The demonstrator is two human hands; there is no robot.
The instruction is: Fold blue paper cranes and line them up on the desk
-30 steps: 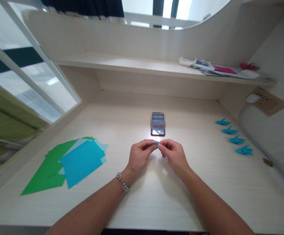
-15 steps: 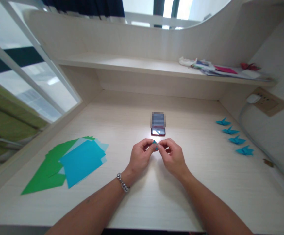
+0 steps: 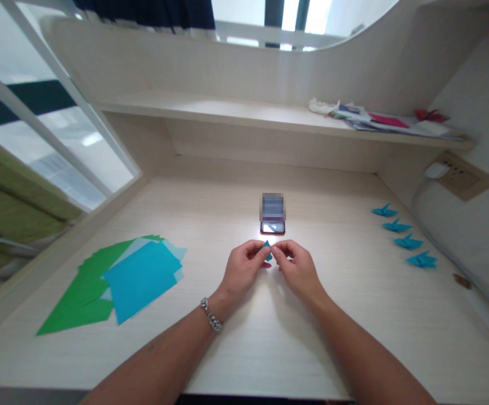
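Between my fingertips is a small folded piece of blue paper (image 3: 268, 245), mostly hidden by the fingers. My left hand (image 3: 244, 264) pinches it from the left, thumb against the forefinger. From the other side my right hand (image 3: 297, 267) grips it with thumb and forefinger. Both hands are close together over the middle of the desk, just in front of a phone (image 3: 272, 227) whose upper part is blurred out. Several blue origami cranes (image 3: 408, 242) stand in a row at the right.
Fanned blue paper sheets (image 3: 145, 278) overlap green sheets (image 3: 77, 292) on the left of the desk (image 3: 210, 185). Papers and a red item lie on the shelf (image 3: 227, 109) above. A white cable (image 3: 421, 225) runs from the wall socket (image 3: 463, 175) down the right side.
My fingers have shifted slightly around the folded blue paper, and a little more of it shows below the fingertips. Everything else stays in place.
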